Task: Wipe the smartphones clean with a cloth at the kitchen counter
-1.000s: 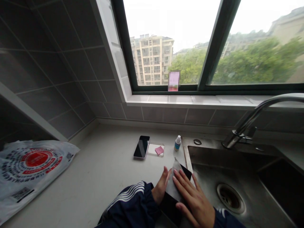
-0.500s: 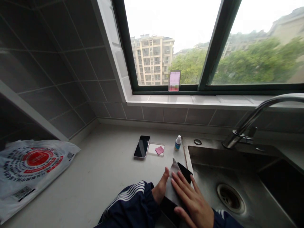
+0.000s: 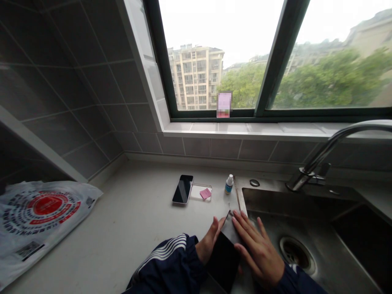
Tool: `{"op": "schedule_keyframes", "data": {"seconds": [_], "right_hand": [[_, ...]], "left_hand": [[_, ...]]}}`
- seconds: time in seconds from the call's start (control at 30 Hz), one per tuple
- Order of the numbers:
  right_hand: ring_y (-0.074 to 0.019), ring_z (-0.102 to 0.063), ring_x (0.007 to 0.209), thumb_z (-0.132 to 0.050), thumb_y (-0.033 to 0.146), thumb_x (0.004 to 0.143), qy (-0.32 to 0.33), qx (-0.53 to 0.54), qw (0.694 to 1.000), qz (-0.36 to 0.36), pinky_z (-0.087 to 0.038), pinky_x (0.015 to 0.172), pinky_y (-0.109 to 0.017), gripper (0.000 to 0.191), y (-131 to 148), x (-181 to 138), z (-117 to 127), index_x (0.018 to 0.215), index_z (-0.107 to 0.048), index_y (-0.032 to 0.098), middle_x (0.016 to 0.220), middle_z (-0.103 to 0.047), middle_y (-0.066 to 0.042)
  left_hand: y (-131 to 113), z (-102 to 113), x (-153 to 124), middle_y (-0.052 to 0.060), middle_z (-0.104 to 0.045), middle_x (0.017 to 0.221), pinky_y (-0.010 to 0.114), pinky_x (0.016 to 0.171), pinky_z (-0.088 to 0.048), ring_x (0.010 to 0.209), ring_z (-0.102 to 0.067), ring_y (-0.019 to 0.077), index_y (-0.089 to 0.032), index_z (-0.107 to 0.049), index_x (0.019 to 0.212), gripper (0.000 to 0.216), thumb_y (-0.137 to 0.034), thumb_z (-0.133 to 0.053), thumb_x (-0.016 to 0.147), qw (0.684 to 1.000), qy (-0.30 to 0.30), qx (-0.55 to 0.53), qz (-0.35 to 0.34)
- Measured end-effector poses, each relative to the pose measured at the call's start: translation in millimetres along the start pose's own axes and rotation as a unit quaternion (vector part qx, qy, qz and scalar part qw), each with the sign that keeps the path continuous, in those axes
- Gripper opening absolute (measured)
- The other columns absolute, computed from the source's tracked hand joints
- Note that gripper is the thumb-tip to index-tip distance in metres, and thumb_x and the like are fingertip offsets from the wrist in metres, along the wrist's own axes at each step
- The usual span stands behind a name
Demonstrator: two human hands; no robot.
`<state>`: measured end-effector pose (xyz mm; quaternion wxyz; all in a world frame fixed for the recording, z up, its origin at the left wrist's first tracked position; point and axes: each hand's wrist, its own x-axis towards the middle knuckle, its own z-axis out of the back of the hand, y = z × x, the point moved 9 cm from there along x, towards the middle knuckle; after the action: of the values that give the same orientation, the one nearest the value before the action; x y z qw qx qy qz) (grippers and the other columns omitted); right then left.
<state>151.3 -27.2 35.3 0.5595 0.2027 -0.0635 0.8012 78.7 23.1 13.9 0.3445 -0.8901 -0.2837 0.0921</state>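
A black tablet-like device (image 3: 224,261) lies on the counter by the sink's edge. My left hand (image 3: 209,241) grips its left side, fingers curled against it. My right hand (image 3: 260,251) lies flat with fingers stretched out, pressing a grey cloth (image 3: 230,228) onto the far end of the dark screen. Both arms wear dark blue sleeves with white stripes.
A black phone (image 3: 183,189), a clear case with a pink note (image 3: 205,193) and a small dropper bottle (image 3: 228,184) sit further back on the counter. A steel sink (image 3: 306,228) with faucet (image 3: 324,153) is at right. A printed plastic bag (image 3: 36,216) lies at left.
My right hand slid the cloth to the far right end of the device, uncovering more of the dark screen. My left hand stayed in place.
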Motion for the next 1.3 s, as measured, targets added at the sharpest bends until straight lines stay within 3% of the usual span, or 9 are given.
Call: {"op": "schedule_keyframes", "data": {"seconds": [0.17, 0.4, 0.87, 1.3], "right_hand": [[-0.0309, -0.02, 0.143, -0.043, 0.033, 0.095, 0.003, 0.012, 1.0, -0.005, -0.021, 0.112, -0.056, 0.066, 1.8, -1.5, -5.1, 0.153, -0.014, 0.019, 0.154, -0.024, -0.01], [-0.0319, -0.02, 0.143, -0.039, 0.033, 0.097, 0.022, 0.004, 1.0, -0.006, -0.023, 0.109, -0.061, 0.064, 1.2, -1.6, -10.1, 0.153, -0.011, 0.018, 0.155, -0.023, -0.011], [-0.031, -0.023, 0.142, -0.04, 0.031, 0.097, 0.02, 0.011, 1.0, -0.013, -0.026, 0.109, -0.059, 0.065, -4.8, -0.7, -7.4, 0.153, -0.01, 0.02, 0.154, -0.025, -0.012], [-0.0319, -0.022, 0.142, -0.039, 0.031, 0.097, 0.019, 0.015, 1.0, -0.013, -0.031, 0.106, -0.06, 0.063, -5.7, -1.4, -9.4, 0.153, -0.011, 0.019, 0.155, -0.023, -0.012]], "left_hand": [[0.3, -2.0, -0.9, 0.012, -0.05, 0.141, 0.042, 0.117, -0.015, 0.138, -0.034, 0.0262, -0.017, -0.043, 0.139, 0.066, -0.059, -0.029, 0.091, 1.0, 0.011, 0.009, 0.01], [0.9, 0.4, 0.9, 0.014, -0.05, 0.139, 0.043, 0.116, -0.018, 0.135, -0.038, 0.0265, -0.016, -0.042, 0.14, 0.065, -0.057, -0.026, 0.092, 1.0, 0.014, 0.012, 0.001], [0.7, -1.4, -1.3, 0.01, -0.046, 0.144, 0.039, 0.117, -0.013, 0.138, -0.034, 0.0235, -0.018, -0.044, 0.139, 0.063, -0.056, -0.026, 0.093, 1.0, -0.001, 0.015, 0.008], [0.8, -4.1, -1.6, 0.013, -0.051, 0.139, 0.042, 0.115, -0.02, 0.132, -0.042, 0.0258, -0.019, -0.044, 0.138, 0.064, -0.059, -0.03, 0.091, 1.0, 0.004, 0.004, 0.021]]}}
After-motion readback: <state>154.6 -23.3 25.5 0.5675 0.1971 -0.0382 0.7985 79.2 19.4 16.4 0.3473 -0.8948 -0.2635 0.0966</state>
